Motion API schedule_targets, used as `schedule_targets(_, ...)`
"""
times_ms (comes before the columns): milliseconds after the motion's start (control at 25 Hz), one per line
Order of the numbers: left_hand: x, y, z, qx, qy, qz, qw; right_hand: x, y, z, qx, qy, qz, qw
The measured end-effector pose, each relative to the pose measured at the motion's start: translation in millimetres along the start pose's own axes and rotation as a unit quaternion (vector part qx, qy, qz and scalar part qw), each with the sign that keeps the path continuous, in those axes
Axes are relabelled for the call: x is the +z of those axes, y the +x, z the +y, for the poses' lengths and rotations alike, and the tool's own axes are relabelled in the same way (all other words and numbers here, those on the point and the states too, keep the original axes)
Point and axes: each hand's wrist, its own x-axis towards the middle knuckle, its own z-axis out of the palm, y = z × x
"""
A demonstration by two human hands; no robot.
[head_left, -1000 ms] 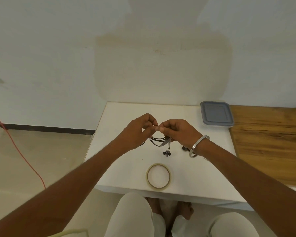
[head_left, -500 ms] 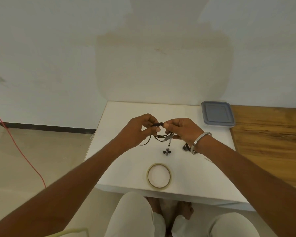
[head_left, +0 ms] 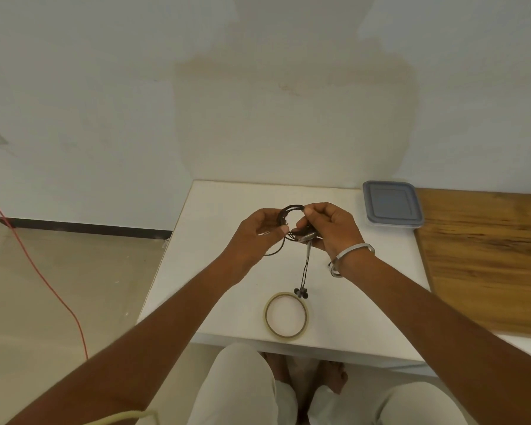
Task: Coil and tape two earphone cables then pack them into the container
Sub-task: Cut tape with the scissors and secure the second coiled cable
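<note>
A black earphone cable [head_left: 289, 210], wound into a small loop, is held in the air above the white table [head_left: 215, 271]. My left hand [head_left: 258, 234] pinches the loop's left side and my right hand [head_left: 328, 228] grips its right side. The two earbuds [head_left: 301, 292] dangle on a short length below my right hand, just above a roll of clear tape [head_left: 286, 315] that lies flat near the table's front edge. The grey-lidded container [head_left: 391, 204] sits shut at the table's back right corner. A second earphone cable is hidden or out of sight.
A wooden board [head_left: 485, 259] adjoins the table on the right. A red cord [head_left: 43, 280] runs across the floor at the left. My knees [head_left: 242, 391] show below the table's front edge. A wall stands directly behind the table.
Both hands have risen with the cable and spread the coil into a rounder loop. The earbuds hang lower, close to the tape roll.
</note>
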Motion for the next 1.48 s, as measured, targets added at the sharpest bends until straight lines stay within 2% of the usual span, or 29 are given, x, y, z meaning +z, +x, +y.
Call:
schedule_targets(80,1.9,-1.8,-4.5,0.001,0.108,0.055,0.993,-1.7,1.9,0.7,0.000,0.008,0.013,1.000)
schedule_targets(160,1.2,-1.8,-6.7,-0.002,0.119,0.083,0.989,-3.6,3.5,1.8,-0.001,0.019,0.022,1.000)
schedule_targets(240,1.3,-1.6,-7.9,-0.015,0.099,0.075,0.992,-5.0,3.9,2.8,-0.003,0.032,0.028,0.999)
schedule_targets(400,2.9,1.4,-14.8,0.017,0.190,0.121,0.974,-3.1,3.4,5.4,0.002,0.043,0.031,0.999)
schedule_targets(600,5.9,2.3,-10.7,-0.076,0.048,0.101,0.991,0.1,4.4,3.7,-0.010,0.021,0.039,0.999)
schedule_targets(720,9.9,-0.8,-3.9,-0.092,-0.031,0.084,0.992,1.3,5.2,5.0,-0.021,-0.009,0.048,0.999)
schedule_targets(960,11.3,4.5,-1.4,-0.118,-0.070,0.122,0.983,3.2,6.9,10.0,-0.027,-0.029,0.046,0.998)
schedule_targets(1080,6.4,8.8,-0.4,-0.102,-0.045,0.154,0.982,2.0,7.7,9.5,-0.015,-0.027,0.026,0.999)
schedule_targets(1280,1.8,12.9,-0.5,-0.065,0.029,0.143,0.987,2.6,5.9,8.9,-0.005,-0.047,-0.010,0.999)
schedule_targets(1400,-2.8,16.3,-1.9,-0.010,0.098,0.105,0.990,2.3,5.4,8.2,0.001,-0.040,-0.025,0.999)
schedule_targets(1480,-3.0,15.5,1.4,-0.014,0.084,0.058,0.995,2.0,5.8,8.5,-0.001,-0.050,-0.030,0.998)
